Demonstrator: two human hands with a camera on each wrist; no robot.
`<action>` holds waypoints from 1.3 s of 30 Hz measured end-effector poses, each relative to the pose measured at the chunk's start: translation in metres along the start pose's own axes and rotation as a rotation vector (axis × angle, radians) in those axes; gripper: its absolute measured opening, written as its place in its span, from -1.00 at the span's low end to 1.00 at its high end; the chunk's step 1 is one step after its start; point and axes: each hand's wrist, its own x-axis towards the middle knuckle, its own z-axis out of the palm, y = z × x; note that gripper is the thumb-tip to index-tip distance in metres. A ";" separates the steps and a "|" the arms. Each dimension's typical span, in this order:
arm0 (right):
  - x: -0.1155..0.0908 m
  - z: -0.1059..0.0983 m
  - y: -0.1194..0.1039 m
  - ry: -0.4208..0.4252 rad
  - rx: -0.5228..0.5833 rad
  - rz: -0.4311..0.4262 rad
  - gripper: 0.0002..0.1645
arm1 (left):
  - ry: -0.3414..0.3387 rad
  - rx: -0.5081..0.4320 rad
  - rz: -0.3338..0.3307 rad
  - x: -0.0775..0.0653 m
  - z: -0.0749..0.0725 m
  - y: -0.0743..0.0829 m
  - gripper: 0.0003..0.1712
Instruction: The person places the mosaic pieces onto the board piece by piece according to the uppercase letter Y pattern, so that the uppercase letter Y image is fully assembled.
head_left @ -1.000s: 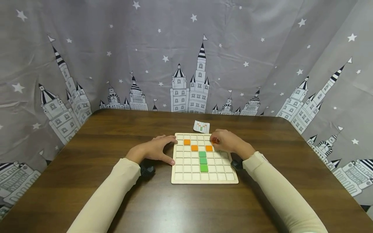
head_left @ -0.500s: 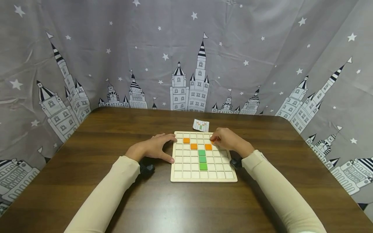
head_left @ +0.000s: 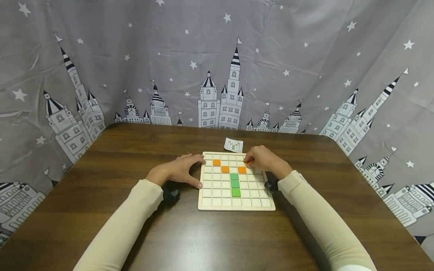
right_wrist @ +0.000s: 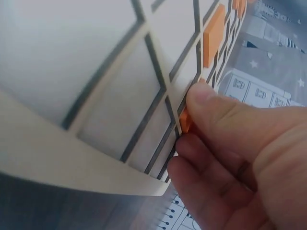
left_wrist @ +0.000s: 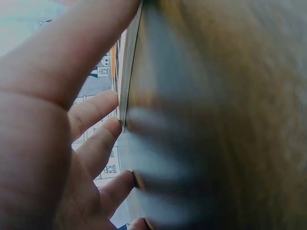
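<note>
A pale wooden grid board [head_left: 217,209] lies on the table, with three orange square tiles and a column of three green tiles [head_left: 235,184] in its cells. My right hand [head_left: 265,160] reaches over the upper right part of the board. In the right wrist view, its thumb and forefinger pinch a small orange tile [right_wrist: 184,120], mostly hidden by the fingers, right at a grid cell. My left hand [head_left: 181,171] touches the board's left edge, thumb and fingers spread, and nothing lies between them.
Just behind the board lies a small white card [head_left: 234,145] printed with a grid and a coloured pattern. A grey curtain [head_left: 135,56] with castles and stars hangs behind the brown wooden table [head_left: 210,241].
My right fingers have settled lower over the orange tile at the upper right cell. The left hand keeps its place; the whole view has shifted slightly.
</note>
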 end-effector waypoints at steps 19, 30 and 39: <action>0.002 -0.001 0.002 0.001 -0.076 0.003 -0.79 | -0.001 0.009 0.014 0.002 0.001 0.001 0.02; 0.001 0.005 -0.010 0.018 -0.217 0.031 -0.88 | 0.015 0.002 0.032 0.001 0.002 0.001 0.00; 0.001 0.007 -0.004 0.051 -0.171 0.025 -0.87 | 0.020 -0.001 0.033 0.001 0.002 0.001 0.00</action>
